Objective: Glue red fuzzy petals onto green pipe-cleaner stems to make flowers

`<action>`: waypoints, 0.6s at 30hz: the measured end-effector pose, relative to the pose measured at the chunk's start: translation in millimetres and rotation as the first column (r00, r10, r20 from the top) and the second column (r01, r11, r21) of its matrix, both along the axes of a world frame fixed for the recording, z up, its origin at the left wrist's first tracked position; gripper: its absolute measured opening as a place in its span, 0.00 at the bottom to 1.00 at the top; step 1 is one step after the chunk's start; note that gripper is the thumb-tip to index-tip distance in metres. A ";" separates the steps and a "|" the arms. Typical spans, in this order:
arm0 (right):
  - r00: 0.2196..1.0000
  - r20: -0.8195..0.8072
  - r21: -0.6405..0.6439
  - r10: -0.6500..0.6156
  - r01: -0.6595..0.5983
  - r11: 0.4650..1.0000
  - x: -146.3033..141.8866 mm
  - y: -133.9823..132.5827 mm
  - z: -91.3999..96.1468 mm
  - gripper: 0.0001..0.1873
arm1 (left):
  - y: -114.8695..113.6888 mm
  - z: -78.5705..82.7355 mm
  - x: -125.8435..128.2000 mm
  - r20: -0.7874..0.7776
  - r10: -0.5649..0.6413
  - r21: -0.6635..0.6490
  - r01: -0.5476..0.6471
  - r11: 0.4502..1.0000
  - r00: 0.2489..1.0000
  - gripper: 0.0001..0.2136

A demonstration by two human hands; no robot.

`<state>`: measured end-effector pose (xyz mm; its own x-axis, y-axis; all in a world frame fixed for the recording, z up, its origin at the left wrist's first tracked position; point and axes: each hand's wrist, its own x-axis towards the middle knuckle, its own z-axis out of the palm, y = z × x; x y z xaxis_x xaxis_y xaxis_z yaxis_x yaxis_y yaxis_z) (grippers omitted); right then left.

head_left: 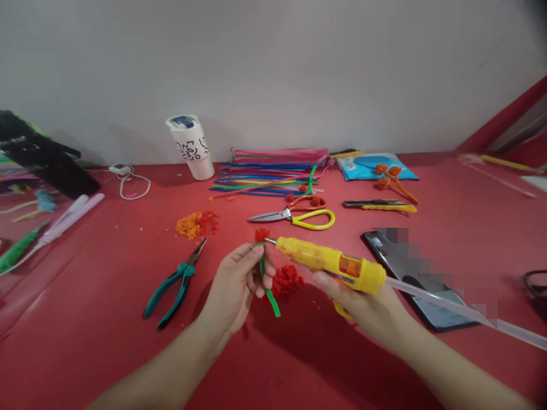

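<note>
Between the thumb and fingers of my left hand (239,273) is a green pipe cleaner stem (272,302), topped by a small red fuzzy tuft (262,234). My right hand (363,304) grips a yellow hot glue gun (316,256), which has a long clear glue stick (448,306) running out of its back. The gun's metal nozzle points left and sits right beside the base of the red tuft; whether it touches is too small to tell. Below the nozzle, a pile of red fuzzy pieces (288,282) lies on the red table, partly behind my left fingers.
Teal-handled pliers (182,282) lie left, near orange and red clippings (192,225). Scissors (294,215), a cutter knife (380,205) and pipe cleaners (269,173) lie beyond my hands. A phone (410,273) is at right; a white tumbler (192,148) stands by the wall.
</note>
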<state>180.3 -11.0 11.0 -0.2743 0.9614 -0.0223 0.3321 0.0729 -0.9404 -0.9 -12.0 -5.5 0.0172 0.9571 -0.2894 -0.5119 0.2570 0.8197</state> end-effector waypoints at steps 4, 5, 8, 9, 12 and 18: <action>1.000 -0.001 -0.011 0.024 -0.024 1.000 0.3 0.2 -0.4 0.15 | -1.1 0.9 0.3 0.014 0.004 0.000 -0.004 1.000 1.000 0.06; 1.000 -0.001 -0.010 0.030 -0.030 1.000 0.3 0.2 -0.6 0.15 | -1.2 0.9 0.2 0.016 0.005 0.000 -0.005 1.000 1.000 0.06; 1.000 0.001 -0.006 0.025 -0.025 1.000 0.1 0.0 -0.4 0.15 | -0.8 0.0 -0.2 0.019 0.002 0.003 -0.002 1.000 1.000 0.06; 1.000 0.002 -0.006 0.021 -0.021 1.000 -0.1 -0.1 -0.2 0.15 | -0.4 -0.4 -0.4 0.019 0.000 0.004 0.000 1.000 1.000 0.06; 1.000 0.002 0.000 0.013 -0.013 1.000 -1.0 0.3 0.5 0.16 | 0.7 -1.6 -0.7 0.018 -0.001 0.005 0.001 1.000 1.000 0.06; 0.999 0.039 0.015 0.024 -0.024 1.000 -0.8 1.4 0.0 0.15 | 1.2 -2.1 0.1 0.010 0.005 0.008 -0.005 1.000 1.000 0.06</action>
